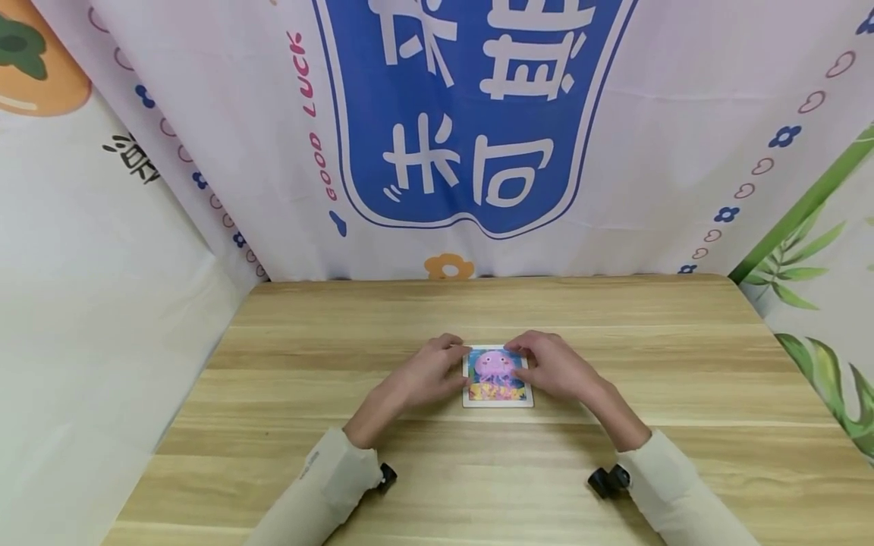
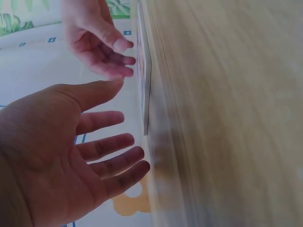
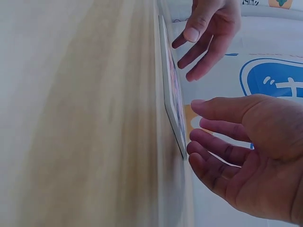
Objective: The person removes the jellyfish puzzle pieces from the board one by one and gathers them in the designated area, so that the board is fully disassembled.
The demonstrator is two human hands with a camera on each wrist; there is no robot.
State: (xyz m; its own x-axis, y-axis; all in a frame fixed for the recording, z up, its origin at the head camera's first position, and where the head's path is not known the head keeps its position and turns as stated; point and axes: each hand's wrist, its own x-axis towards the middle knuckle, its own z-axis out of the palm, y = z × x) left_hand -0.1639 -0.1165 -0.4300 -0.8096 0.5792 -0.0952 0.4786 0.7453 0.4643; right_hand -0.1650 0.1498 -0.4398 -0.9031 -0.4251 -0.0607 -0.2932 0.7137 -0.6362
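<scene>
Jellyfish picture panel is set flat near the middle of the wooden table, between the left hand and the right hand, which are held at its two opposite sides. From the left fingers it is placed to the right, and from the right fingers to the left, so that any grip would be decided by how squarely its two side edges are met. Neither hand is clearly favoured by distance, though the picture's right margin is slightly overlapped by the right fingertips in the head view, while the left fingertips are seen at the left border. Its outline is near to square; with the foreshortening, a long axis cannot be told with certainty. Fingers on both hands are loosely extended and parted, gently bent on the right, with nothing gripped. By the head view the printed face and white border are shown, with hands seemingly at the edges; by the wrist views the thin side of the panel is revealed, and space is seen between each thumb and its surface. Whether it is touched by any of the lower fingertips cannot be told. In neither wrist view can the printed design be properly read.
</scene>
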